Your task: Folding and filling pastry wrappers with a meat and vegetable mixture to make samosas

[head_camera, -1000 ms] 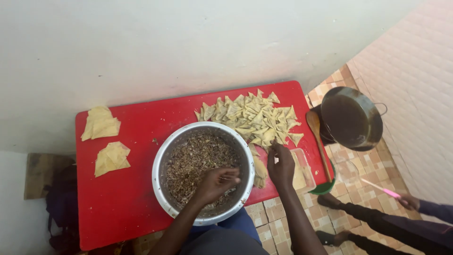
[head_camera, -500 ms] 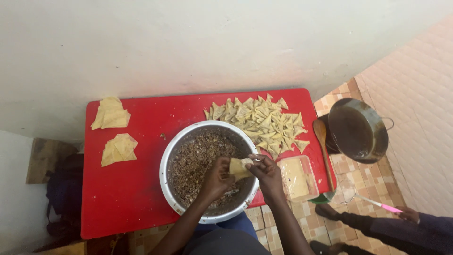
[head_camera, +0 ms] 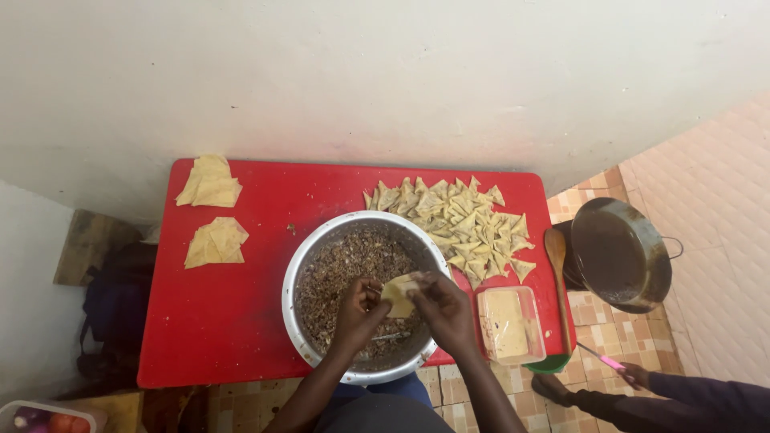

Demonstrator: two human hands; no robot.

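Head view: hands (head_camera: 401,309) around pastry piece (head_camera: 399,293)

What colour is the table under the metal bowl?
The table is bright red, seen clearly in the head view, all around the metal bowl.

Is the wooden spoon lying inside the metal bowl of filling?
No: the wooden spoon lies on the red table by its right edge, apart from the metal bowl, beside the folded pastry pile.
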